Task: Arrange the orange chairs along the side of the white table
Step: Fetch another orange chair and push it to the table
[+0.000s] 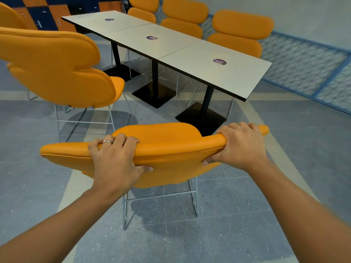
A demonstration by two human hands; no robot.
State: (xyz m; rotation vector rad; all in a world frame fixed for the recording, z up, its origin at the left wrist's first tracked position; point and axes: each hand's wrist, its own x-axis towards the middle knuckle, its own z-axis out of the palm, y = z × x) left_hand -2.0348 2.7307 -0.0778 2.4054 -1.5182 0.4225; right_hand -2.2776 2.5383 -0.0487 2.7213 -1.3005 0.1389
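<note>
An orange chair [171,149] is being held by the top of its backrest, just short of the near end of the white bench [171,46], with its seat turned toward the bench. The left grip [115,158] is being closed over the left part of the backrest, fingers curled over the top and thumb pressed against the back; a ring [107,141] is being worn on one finger. The right grip [241,147] is being clamped round the backrest's right end in the same way. Whether the chair's wire frame [161,195] is resting on the tiled floor [284,168] cannot be told. A second orange chair [57,69] is being shown to the left, near the bench's long side but apart from it. Three more orange chairs [184,18] are being lined up along the far side, close against the bench. Round purple stickers [219,62] are being carried on the bench top, which is being borne on black pedestals [199,118]. A blue lattice railing [303,69] is being shown at right, and orange and blue lockers [43,14] at far left.
</note>
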